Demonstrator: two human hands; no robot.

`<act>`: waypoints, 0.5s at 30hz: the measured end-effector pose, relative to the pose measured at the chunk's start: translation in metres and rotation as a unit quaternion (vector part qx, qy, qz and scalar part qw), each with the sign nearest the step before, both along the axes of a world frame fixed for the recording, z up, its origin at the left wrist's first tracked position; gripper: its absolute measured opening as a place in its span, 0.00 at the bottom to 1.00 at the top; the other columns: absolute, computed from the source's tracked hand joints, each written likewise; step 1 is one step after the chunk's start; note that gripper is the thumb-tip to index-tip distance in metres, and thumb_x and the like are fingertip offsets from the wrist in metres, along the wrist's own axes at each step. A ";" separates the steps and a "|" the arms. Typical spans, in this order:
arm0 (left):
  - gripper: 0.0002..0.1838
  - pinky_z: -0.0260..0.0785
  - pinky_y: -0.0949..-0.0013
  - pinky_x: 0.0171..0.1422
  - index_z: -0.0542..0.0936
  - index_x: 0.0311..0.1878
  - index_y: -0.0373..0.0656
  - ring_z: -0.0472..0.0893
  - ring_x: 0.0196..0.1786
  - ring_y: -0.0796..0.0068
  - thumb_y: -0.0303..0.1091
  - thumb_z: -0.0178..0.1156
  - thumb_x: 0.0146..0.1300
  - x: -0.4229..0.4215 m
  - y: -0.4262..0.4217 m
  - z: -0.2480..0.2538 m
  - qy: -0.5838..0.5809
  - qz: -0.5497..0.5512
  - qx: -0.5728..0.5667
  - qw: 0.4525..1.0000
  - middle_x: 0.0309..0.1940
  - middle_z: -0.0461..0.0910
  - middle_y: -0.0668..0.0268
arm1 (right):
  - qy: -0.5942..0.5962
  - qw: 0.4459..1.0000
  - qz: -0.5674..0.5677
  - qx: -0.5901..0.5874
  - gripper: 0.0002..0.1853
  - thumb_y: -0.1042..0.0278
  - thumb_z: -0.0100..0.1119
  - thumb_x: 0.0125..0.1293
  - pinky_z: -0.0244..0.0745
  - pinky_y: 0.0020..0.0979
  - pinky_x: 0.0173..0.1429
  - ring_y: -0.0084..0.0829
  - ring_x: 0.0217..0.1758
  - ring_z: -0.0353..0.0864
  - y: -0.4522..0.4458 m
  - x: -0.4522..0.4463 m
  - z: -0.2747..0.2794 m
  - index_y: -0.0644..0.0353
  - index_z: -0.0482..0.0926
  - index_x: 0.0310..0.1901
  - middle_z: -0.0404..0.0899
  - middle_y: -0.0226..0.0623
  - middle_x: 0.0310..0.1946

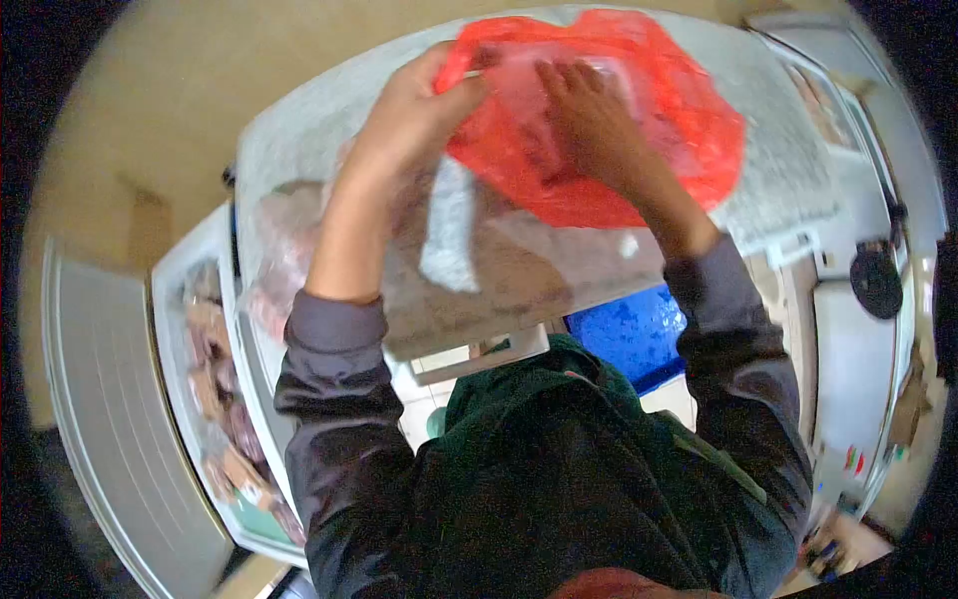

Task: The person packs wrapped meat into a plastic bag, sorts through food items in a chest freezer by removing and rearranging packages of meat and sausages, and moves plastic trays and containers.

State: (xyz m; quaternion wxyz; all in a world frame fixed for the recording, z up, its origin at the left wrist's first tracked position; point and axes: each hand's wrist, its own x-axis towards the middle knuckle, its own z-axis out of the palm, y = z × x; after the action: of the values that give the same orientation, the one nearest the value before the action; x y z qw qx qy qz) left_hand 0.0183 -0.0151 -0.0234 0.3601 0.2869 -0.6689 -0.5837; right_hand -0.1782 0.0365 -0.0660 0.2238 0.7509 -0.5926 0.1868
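Note:
A thin red plastic bag (689,150) lies spread with its mouth open on the grey-white worktop (788,170). My left hand (424,105) grips the bag's left edge between thumb and fingers. Inside the bag, my right hand (589,110) rests with its fingers stretched out over something pale and pinkish, blurred by the plastic. Below my left wrist a whitish strip (451,230) hangs or lies on the worktop; its kind is unclear. Clear plastic bagging (284,240) sits left of my left forearm.
On the left an open chest freezer (225,389) holds several packed items. A blue mat or tray (634,334) shows below the worktop's near edge. Another white glass-topped freezer (828,110) stands at the right, with a round black object (877,280) near it.

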 end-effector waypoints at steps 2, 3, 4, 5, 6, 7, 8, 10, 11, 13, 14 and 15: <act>0.15 0.69 0.73 0.48 0.74 0.49 0.36 0.76 0.40 0.78 0.32 0.56 0.60 0.023 -0.005 0.002 -0.036 0.002 -0.025 0.999 0.39 0.79 0.67 | -0.092 0.991 0.097 -0.015 0.19 0.74 0.56 0.48 0.68 0.42 0.52 0.47 0.45 0.73 0.024 0.044 0.028 0.61 0.72 0.46 0.74 0.45 0.39; 0.15 0.69 0.73 0.47 0.75 0.49 0.36 0.76 0.40 0.78 0.32 0.56 0.60 0.028 -0.001 -0.001 -0.074 0.010 -0.050 0.996 0.39 0.79 0.66 | -0.125 0.976 0.170 0.049 0.19 0.75 0.56 0.47 0.68 0.41 0.51 0.47 0.44 0.72 0.038 0.060 0.028 0.61 0.73 0.44 0.73 0.44 0.38; 0.15 0.69 0.73 0.46 0.75 0.48 0.35 0.76 0.40 0.78 0.33 0.56 0.61 0.033 0.002 0.008 -0.119 0.011 -0.079 0.990 0.38 0.79 0.66 | -0.162 0.952 0.237 0.107 0.18 0.76 0.55 0.45 0.68 0.40 0.51 0.47 0.43 0.72 0.052 0.074 0.032 0.62 0.74 0.43 0.73 0.44 0.38; 0.14 0.69 0.74 0.46 0.76 0.47 0.35 0.76 0.40 0.78 0.33 0.56 0.61 0.035 0.004 0.012 -0.160 0.008 -0.107 0.981 0.38 0.79 0.65 | -0.191 0.912 0.305 0.198 0.16 0.76 0.55 0.45 0.69 0.39 0.49 0.46 0.43 0.72 0.063 0.093 0.030 0.62 0.75 0.41 0.72 0.43 0.38; 0.13 0.69 0.74 0.45 0.77 0.45 0.35 0.76 0.39 0.79 0.33 0.56 0.61 0.038 0.006 0.014 -0.153 0.017 -0.125 0.980 0.36 0.79 0.65 | -0.214 0.860 0.364 0.287 0.15 0.77 0.55 0.45 0.69 0.38 0.48 0.46 0.42 0.72 0.067 0.116 0.023 0.62 0.75 0.39 0.72 0.43 0.39; 0.13 0.69 0.74 0.45 0.77 0.45 0.35 0.76 0.38 0.79 0.33 0.56 0.61 0.040 0.003 0.016 -0.163 0.023 -0.123 0.979 0.36 0.79 0.65 | -0.233 0.864 0.374 0.245 0.16 0.75 0.55 0.46 0.67 0.41 0.50 0.44 0.44 0.72 0.059 0.141 -0.003 0.60 0.76 0.40 0.73 0.42 0.39; 0.13 0.68 0.74 0.45 0.77 0.45 0.35 0.76 0.38 0.79 0.33 0.56 0.61 0.041 -0.001 0.019 -0.173 0.027 -0.121 0.977 0.35 0.79 0.66 | -0.252 0.866 0.382 0.201 0.16 0.73 0.55 0.46 0.65 0.45 0.53 0.42 0.45 0.72 0.048 0.164 -0.029 0.58 0.76 0.42 0.73 0.41 0.39; 0.14 0.68 0.72 0.42 0.77 0.43 0.34 0.76 0.34 0.76 0.35 0.56 0.60 0.047 -0.005 0.021 -0.170 0.042 -0.159 0.972 0.31 0.79 0.63 | -0.024 0.918 0.341 0.202 0.19 0.65 0.54 0.50 0.54 0.55 0.61 0.39 0.57 0.67 0.028 0.196 -0.038 0.57 0.75 0.46 0.73 0.43 0.47; 0.15 0.68 0.70 0.39 0.78 0.41 0.34 0.76 0.31 0.74 0.38 0.56 0.59 0.049 -0.007 0.021 -0.165 0.051 -0.196 0.965 0.28 0.79 0.59 | -0.054 0.911 0.391 0.121 0.19 0.63 0.51 0.52 0.54 0.57 0.60 0.39 0.58 0.65 0.020 0.211 -0.050 0.55 0.74 0.48 0.73 0.41 0.48; 0.17 0.68 0.68 0.36 0.78 0.38 0.33 0.76 0.27 0.70 0.40 0.56 0.57 0.052 -0.007 0.025 -0.165 0.054 -0.232 0.957 0.24 0.78 0.55 | -0.112 0.870 0.479 -0.036 0.20 0.58 0.45 0.58 0.54 0.60 0.58 0.37 0.62 0.63 0.013 0.231 -0.081 0.51 0.70 0.53 0.73 0.38 0.51; 0.17 0.68 0.68 0.36 0.78 0.38 0.33 0.76 0.27 0.70 0.40 0.56 0.57 0.053 -0.007 0.027 -0.173 0.050 -0.233 0.956 0.24 0.78 0.55 | -0.094 0.884 0.458 0.007 0.20 0.58 0.45 0.58 0.54 0.59 0.59 0.38 0.61 0.64 0.015 0.234 -0.095 0.52 0.71 0.52 0.73 0.39 0.51; 0.17 0.68 0.68 0.36 0.78 0.38 0.33 0.76 0.27 0.69 0.40 0.56 0.57 0.054 -0.007 0.028 -0.181 0.044 -0.235 0.954 0.24 0.78 0.55 | -0.076 0.896 0.435 0.049 0.20 0.58 0.44 0.59 0.54 0.58 0.59 0.38 0.59 0.66 0.017 0.236 -0.108 0.53 0.71 0.52 0.73 0.39 0.52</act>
State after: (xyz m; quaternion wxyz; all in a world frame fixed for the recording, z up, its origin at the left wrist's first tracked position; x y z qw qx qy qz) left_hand 0.0720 -0.0222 0.0050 0.3155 0.3246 -0.8276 -0.3319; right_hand 0.0580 0.0535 -0.1736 0.0375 0.9273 -0.2303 0.2927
